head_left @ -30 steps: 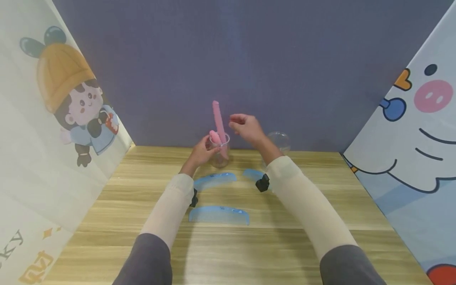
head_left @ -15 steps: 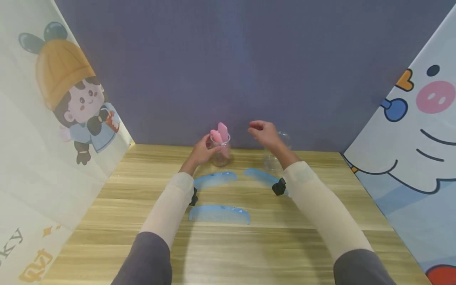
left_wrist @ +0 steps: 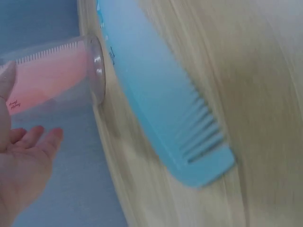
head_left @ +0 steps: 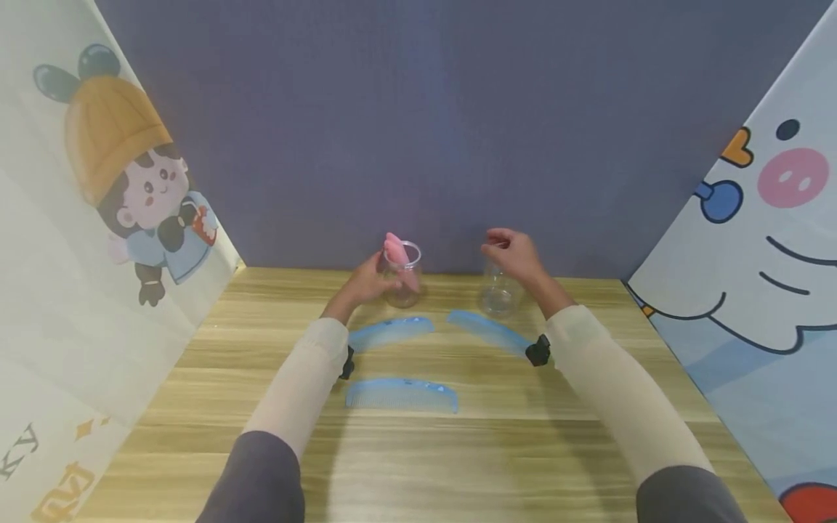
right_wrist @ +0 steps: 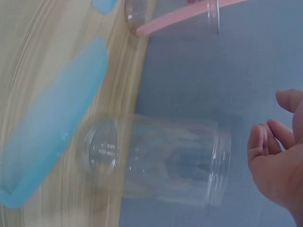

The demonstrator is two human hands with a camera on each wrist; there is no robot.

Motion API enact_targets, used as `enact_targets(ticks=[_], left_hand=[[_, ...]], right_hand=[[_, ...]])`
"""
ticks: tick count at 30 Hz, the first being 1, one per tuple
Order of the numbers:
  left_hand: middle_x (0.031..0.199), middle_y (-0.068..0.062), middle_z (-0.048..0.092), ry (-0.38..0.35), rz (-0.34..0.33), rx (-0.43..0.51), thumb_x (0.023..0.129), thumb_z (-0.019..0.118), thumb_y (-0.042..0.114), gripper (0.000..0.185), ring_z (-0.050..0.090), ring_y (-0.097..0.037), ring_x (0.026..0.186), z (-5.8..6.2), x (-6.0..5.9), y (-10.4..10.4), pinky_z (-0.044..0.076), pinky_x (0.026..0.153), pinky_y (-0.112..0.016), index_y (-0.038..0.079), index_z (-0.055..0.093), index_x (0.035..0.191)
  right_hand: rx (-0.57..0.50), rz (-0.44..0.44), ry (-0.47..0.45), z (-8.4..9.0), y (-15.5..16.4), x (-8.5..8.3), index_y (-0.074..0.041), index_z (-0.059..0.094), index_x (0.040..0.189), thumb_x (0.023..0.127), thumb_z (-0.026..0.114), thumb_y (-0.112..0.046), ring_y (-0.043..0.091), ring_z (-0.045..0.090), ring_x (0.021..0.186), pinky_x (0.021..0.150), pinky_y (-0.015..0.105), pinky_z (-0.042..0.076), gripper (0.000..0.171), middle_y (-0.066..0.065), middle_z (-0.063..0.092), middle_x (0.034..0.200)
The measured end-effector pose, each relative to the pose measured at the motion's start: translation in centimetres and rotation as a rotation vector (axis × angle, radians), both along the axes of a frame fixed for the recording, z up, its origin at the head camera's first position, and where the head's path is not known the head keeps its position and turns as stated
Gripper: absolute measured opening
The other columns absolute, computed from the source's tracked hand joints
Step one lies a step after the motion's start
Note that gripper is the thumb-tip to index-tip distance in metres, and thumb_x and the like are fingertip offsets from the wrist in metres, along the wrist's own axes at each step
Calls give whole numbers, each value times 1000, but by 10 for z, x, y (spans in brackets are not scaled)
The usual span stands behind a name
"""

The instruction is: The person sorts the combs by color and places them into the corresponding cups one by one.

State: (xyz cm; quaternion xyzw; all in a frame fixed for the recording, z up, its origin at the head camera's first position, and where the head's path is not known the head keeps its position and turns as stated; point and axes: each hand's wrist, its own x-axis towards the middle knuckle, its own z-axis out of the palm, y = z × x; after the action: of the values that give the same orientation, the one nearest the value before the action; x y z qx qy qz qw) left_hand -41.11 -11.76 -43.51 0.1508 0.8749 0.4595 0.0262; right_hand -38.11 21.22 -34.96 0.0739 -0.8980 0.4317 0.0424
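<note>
Head view | clear jar (head_left: 404,299), pink combs (head_left: 396,250) slanting inside | left fingers (head_left: 375,264) at jar, grip unclear | right fingers (head_left: 500,233) relaxed

- Looks evenly lit in the head view.
- Leaves pale sheen on the table (head_left: 428,472), soft shadows beside both sleeves (head_left: 621,399).
- Fades hazily along the left wall (head_left: 39,240).
- Runs greyer and dimmer in both wrist views.
- Blurs the comb (left_wrist: 161,94) in the left.
- Smears the jar (right_wrist: 170,161), glinting white, in the right.
</note>
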Motion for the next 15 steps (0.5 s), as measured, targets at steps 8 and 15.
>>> enact_targets(ticks=[8, 15], left_hand=[[156, -32, 39, 0, -104, -286, 94, 72, 28, 81, 40, -49, 144, 13, 14, -16, 34, 121, -60, -10, 32, 153], [153, -30, 45, -36, -176, -448, 94, 72, 28, 79, 43, -47, 143, 14, 34, -33, 37, 120, -56, -10, 35, 152]], right_hand=[[141, -127, 103, -6, 25, 3, -6, 39, 156, 92, 73, -37, 48, 30, 141, 112, 66, 36, 79, 28, 32, 156], [181, -148, -4, -20, 43, 3, -6, 11, 164, 88, 75, -51, 55, 2, 153, 119, 74, 22, 109, 30, 6, 167]])
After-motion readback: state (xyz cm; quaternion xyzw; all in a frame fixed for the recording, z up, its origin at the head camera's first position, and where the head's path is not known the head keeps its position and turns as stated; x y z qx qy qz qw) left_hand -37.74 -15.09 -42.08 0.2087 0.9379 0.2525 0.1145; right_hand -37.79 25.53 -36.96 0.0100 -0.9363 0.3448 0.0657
